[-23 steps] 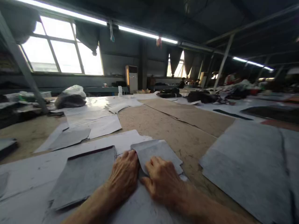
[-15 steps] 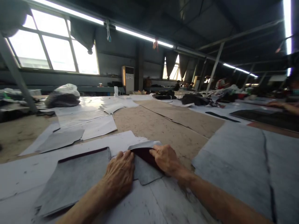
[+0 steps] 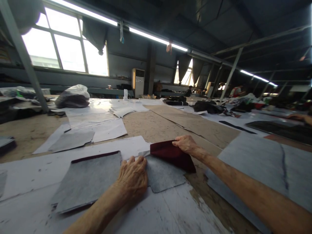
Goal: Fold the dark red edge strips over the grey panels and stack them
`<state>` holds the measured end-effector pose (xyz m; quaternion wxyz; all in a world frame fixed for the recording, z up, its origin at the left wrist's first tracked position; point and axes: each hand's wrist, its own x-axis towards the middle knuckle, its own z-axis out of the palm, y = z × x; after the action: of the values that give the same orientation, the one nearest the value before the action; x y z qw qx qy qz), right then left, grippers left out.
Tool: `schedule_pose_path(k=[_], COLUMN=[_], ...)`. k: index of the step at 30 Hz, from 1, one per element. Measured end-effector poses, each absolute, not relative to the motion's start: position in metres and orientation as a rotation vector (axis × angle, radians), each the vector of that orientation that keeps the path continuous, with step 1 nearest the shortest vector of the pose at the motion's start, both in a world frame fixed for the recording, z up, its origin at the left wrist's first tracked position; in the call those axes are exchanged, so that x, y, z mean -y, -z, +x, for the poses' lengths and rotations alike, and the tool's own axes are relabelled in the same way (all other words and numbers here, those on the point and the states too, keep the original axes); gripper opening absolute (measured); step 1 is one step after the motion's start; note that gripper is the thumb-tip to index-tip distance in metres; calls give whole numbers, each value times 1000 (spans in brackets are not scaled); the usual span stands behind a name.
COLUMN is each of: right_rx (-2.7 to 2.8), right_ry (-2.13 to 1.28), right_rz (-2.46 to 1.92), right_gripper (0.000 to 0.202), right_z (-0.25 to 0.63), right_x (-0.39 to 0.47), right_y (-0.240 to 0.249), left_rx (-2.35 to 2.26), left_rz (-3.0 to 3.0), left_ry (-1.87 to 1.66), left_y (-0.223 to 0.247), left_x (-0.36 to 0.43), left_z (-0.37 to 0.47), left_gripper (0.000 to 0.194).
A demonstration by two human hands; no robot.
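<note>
My right hand (image 3: pixel 186 144) pinches the top corner of a dark red fabric piece (image 3: pixel 170 156) and holds it raised from the table. Beneath it lies a grey fabric piece (image 3: pixel 165 175) with a notched lower edge. My left hand (image 3: pixel 134 174) rests on the left edge of the grey piece, palm down, its fingers together and slightly bent; nothing shows gripped in it. Left of that hand sits a flat stack of grey fabric pieces (image 3: pixel 90 178) with a dark red strip along its top edge.
White paper (image 3: pixel 31 175) and brown sheets (image 3: pixel 146 126) cover the table. Large grey fabric (image 3: pixel 253 165) spreads at the right. A plastic-wrapped bundle (image 3: pixel 73 96) stands at the back left, beside a metal post (image 3: pixel 26 61). Another person's hand (image 3: pixel 298 117) shows at the far right.
My right hand has moved up and to the right, peeling the dark red piece back so more of it shows. My left hand stays on the grey piece. The view has shifted slightly.
</note>
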<state>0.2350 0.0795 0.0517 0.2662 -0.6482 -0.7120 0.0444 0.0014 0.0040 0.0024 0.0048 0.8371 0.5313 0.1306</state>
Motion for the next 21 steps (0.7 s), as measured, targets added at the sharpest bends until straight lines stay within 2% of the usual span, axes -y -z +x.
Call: schedule_pose_path(k=[4, 8, 11, 14, 17, 19, 21], right_rx=[2027, 2224, 2392, 2461, 2467, 2453, 2394], right_ry=[148, 369, 410, 395, 327, 267, 211], right_rz=[-1705, -1427, -1204, -1083, -1031, -1001, -1006], right_gripper=[22, 26, 21, 16, 24, 28, 29], right_z=[220, 191, 171, 162, 164, 169, 179], right_x=[-50, -2, 24, 34, 35, 34, 31], right_y=[-52, -35, -18, -8, -10, -15, -19], left_rx=[-1645, -1666, -1737, -1750, -1719, -1722, -1715], left_rz=[2578, 2465, 2293, 2092, 1935, 1859, 1811], left_ry=[-479, -572, -648, -692, -708, -727, -753], left_y=[-1, -3, -9, -19, -28, -29, -26], left_x=[-4, -5, -4, -3, -6, -9, -12], left_z=[2, 1, 0, 1, 6, 12, 17], left_gripper=[33, 37, 44, 34, 53, 46, 29])
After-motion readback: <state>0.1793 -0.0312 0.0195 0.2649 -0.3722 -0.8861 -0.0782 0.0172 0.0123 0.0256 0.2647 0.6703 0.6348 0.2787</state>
